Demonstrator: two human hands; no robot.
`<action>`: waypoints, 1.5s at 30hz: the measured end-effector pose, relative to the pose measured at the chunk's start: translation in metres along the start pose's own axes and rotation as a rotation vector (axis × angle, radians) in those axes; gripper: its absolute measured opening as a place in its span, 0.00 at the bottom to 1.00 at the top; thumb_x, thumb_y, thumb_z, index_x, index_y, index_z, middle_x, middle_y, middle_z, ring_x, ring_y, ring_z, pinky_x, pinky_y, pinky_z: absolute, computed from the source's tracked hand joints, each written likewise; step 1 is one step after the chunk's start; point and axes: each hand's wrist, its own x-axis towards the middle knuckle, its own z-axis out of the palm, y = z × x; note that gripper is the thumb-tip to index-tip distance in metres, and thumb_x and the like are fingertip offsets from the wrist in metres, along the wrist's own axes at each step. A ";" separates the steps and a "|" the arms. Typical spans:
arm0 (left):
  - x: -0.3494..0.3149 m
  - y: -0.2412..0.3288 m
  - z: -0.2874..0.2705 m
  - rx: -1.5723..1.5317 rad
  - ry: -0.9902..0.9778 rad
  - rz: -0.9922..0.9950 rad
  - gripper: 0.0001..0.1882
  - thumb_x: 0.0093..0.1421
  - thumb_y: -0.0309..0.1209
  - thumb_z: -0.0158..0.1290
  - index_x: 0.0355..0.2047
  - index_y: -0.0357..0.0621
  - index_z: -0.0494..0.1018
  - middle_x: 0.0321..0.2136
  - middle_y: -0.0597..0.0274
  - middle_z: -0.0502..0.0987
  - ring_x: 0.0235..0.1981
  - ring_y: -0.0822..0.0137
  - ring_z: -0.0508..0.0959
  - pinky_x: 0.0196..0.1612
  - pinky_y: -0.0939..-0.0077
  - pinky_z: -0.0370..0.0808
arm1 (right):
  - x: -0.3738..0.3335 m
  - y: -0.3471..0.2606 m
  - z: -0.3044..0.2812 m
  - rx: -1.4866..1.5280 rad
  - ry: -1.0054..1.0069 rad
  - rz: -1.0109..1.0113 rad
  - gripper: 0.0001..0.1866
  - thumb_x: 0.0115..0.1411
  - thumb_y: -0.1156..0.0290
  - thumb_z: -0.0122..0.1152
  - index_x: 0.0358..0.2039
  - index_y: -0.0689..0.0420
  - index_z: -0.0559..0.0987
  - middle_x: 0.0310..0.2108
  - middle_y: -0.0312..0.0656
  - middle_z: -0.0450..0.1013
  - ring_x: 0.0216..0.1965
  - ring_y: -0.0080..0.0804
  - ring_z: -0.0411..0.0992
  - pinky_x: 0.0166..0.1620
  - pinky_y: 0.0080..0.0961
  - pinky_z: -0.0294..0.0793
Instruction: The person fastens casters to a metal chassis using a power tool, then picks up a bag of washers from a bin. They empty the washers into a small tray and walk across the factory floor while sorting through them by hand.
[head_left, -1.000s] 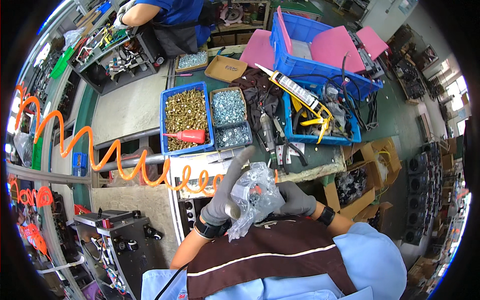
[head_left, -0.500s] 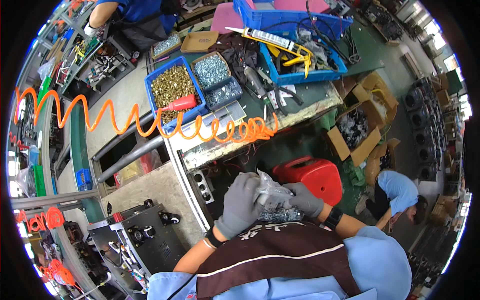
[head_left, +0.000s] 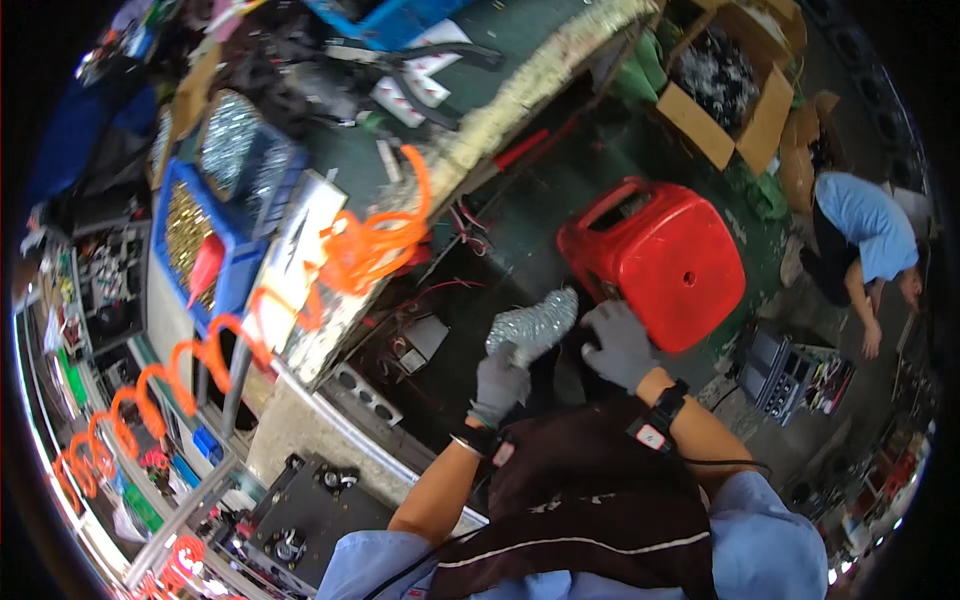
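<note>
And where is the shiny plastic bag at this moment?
In the head view, the shiny plastic bag is near the picture's middle, held in the left hand, lower left of the red stool.

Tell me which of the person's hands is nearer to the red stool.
Right. The right hand is beside the red stool, at its lower left in the picture, contact unclear; the left hand is farther to the lower left, holding the clear bag.

Near the frame's centre, the left hand [head_left: 501, 386] grips a silvery bag [head_left: 535, 322]; the right hand [head_left: 620, 345], loosely curved, is just beside it. A red stool [head_left: 690, 262] is right of centre, an orange coil [head_left: 385, 250] at left.
</note>
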 end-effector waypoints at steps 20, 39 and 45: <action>0.172 -0.303 0.000 0.288 0.283 -0.023 0.16 0.54 0.32 0.48 0.38 0.32 0.71 0.33 0.39 0.75 0.37 0.49 0.75 0.39 0.66 0.70 | 0.050 0.149 0.055 -0.291 0.583 0.115 0.35 0.55 0.52 0.47 0.59 0.59 0.57 0.60 0.53 0.49 0.63 0.51 0.45 0.62 0.46 0.41; 0.236 -0.332 0.126 -0.321 0.623 -0.187 0.17 0.50 0.25 0.52 0.41 0.30 0.67 0.33 0.53 0.74 0.29 0.65 0.72 0.32 0.71 0.71 | 0.116 0.151 0.001 -0.566 0.169 -0.213 0.23 0.52 0.51 0.55 0.37 0.59 0.76 0.40 0.42 0.72 0.46 0.44 0.65 0.56 0.38 0.56; 0.236 -0.374 0.122 -0.504 0.611 -0.336 0.23 0.49 0.28 0.55 0.44 0.30 0.65 0.40 0.46 0.73 0.41 0.56 0.72 0.44 0.67 0.68 | 0.081 0.188 0.008 -0.280 0.503 -0.223 0.12 0.57 0.69 0.47 0.32 0.64 0.75 0.32 0.44 0.72 0.37 0.38 0.68 0.45 0.29 0.65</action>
